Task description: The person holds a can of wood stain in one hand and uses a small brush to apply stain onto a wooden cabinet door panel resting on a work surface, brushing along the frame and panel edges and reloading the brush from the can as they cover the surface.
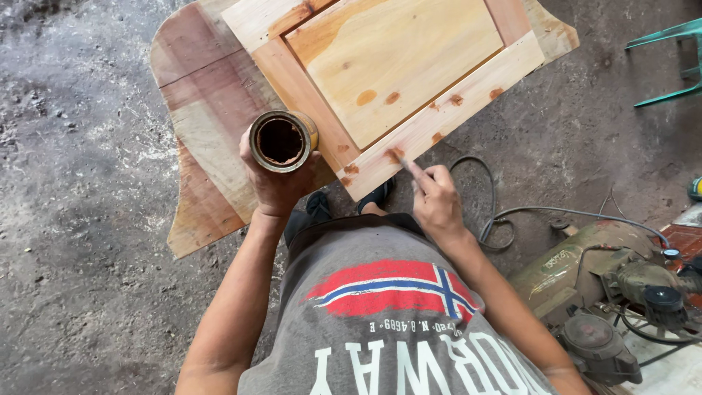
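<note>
The person's left hand (pixel 276 183) has its grip clamped around an open round tin (pixel 282 140), held upright just above the near-left corner of a wooden panel door (pixel 395 66). The tin's inside is coated dark reddish brown; whether that is putty or stain cannot be told from this view. The right hand (pixel 437 201) has its grip pinched together on a thin stick-like applicator (pixel 406 164), whose tip touches a reddish-brown dab on the door's near rail. Several similar dabs dot that rail and the lower part of the raised centre panel.

The door lies flat and askew on a rough board counter (pixel 205 110) of reddish and pale planks with a curved edge, which stands on a dusty concrete floor (pixel 80 219). The person's grey shirt (pixel 387 314) with a red, white and blue flag print fills the lower middle, and dark sandals (pixel 319 206) show below the door's edge.

To the right, a grimy air compressor (pixel 599 285) sits on the floor, with a grey hose (pixel 497 212) curling from it toward the right hand. A green plastic chair (pixel 673 36) stands at the top right corner.
</note>
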